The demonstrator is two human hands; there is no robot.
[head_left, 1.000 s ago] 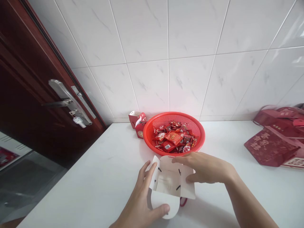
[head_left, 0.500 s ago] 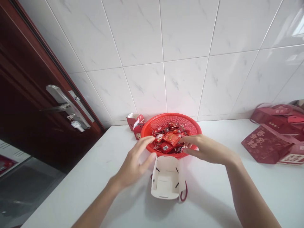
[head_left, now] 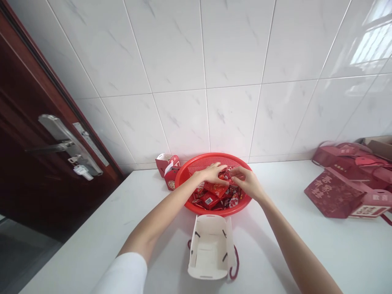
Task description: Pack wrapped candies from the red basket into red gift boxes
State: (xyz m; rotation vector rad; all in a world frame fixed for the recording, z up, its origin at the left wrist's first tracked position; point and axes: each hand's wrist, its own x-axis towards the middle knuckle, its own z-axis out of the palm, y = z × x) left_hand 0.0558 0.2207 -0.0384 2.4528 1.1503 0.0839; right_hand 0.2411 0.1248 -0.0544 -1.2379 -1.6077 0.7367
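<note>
A red plastic colander [head_left: 183, 179] holds several red-wrapped candies [head_left: 211, 200]. My left hand [head_left: 212, 173] reaches over the pile from the left, its thumb and fingers apart, with the candies under it. From the right, my right hand [head_left: 247, 183] dips into the colander; its thumb and forefinger come close together at the candies, and what lies between them is hidden. In front of the colander, nearer to me, an open white-lined paper box [head_left: 209, 249] with a dark red cord handle [head_left: 236, 263] stands with its inside facing up.
Small red paper boxes [head_left: 170, 175] stand left of the colander by the tiled wall [head_left: 180, 118]. Folded red gift boxes [head_left: 333, 194] are piled at the right of the white tabletop [head_left: 275, 261]. A dark wooden door [head_left: 27, 175] with a metal handle is at the left.
Both hands have moved forward into the colander, the left much farther, from beside the box to above the candies. The view has shifted slightly.
</note>
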